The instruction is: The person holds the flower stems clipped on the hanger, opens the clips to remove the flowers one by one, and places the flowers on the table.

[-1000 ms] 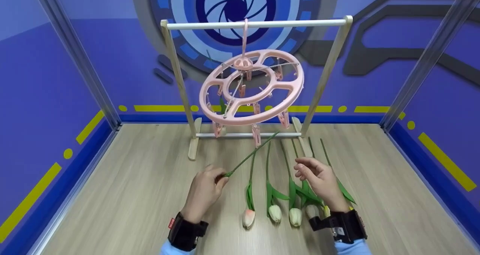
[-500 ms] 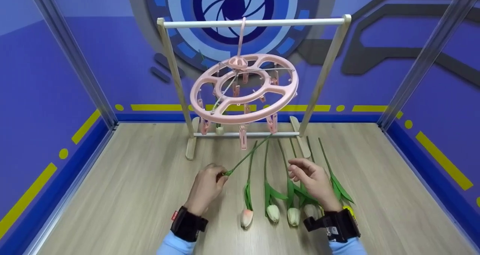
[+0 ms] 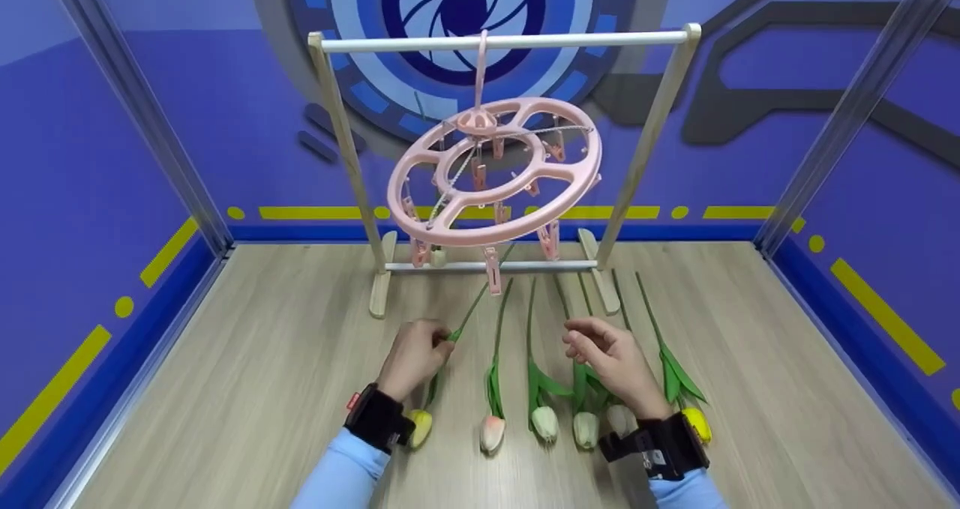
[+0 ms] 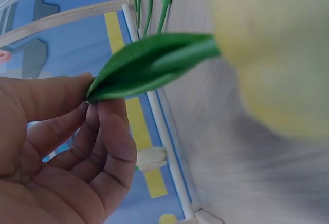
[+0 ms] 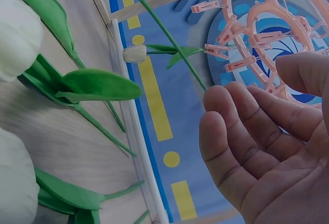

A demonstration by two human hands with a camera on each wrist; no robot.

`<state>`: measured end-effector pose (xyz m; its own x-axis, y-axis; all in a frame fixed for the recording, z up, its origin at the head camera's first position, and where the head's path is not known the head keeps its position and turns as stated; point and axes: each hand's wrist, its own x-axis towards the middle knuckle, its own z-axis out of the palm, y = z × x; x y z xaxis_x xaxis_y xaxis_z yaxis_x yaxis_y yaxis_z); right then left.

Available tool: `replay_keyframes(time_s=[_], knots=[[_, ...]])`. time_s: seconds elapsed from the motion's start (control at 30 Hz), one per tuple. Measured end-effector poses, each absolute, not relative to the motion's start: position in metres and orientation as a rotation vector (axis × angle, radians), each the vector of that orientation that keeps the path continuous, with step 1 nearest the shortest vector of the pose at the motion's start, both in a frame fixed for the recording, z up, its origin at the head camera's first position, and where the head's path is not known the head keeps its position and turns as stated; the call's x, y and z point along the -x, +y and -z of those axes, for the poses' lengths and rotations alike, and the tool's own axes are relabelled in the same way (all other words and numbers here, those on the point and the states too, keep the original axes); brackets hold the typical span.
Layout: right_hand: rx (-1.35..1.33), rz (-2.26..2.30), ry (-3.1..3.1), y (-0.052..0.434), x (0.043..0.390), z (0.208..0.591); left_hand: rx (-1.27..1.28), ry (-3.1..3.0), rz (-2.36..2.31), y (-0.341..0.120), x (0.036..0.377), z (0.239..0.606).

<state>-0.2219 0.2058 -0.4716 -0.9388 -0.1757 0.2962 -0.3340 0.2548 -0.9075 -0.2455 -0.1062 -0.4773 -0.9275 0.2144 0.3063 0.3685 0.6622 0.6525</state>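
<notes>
My left hand (image 3: 441, 344) pinches the green stem of a yellow tulip (image 3: 419, 427). Its flower head hangs below my wrist, and the stem tip points up at the front clips of a pink round clip hanger (image 3: 495, 172). In the left wrist view my fingers (image 4: 103, 126) pinch the tulip's leaf (image 4: 154, 64), with the yellow bloom (image 4: 277, 54) blurred close by. My right hand (image 3: 586, 339) hovers with relaxed fingers over a row of tulips (image 3: 544, 422) lying on the table and holds nothing. The right wrist view shows its fingers (image 5: 247, 131) spread below the hanger (image 5: 257, 23).
The hanger hangs from the white rail (image 3: 502, 42) of a wooden rack whose feet stand at the back of the wooden table (image 3: 225, 389). A white tulip bud (image 3: 439, 258) dangles from a clip at the hanger's left. Blue walls enclose three sides.
My left hand turned the tulip so its stem tip swung left under the hanger and its yellow head came into view by my wrist. My right hand drifted slightly left. The hanger swayed.
</notes>
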Motion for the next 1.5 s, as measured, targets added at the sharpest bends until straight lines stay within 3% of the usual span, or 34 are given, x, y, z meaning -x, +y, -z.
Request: replay_keyframes(time_s=[1.5], knots=[[-0.664, -1.723, -2.423, 0.178, 0.222, 0.501, 0.228, -2.822, 1.200, -0.094, 0.255, 0.506]])
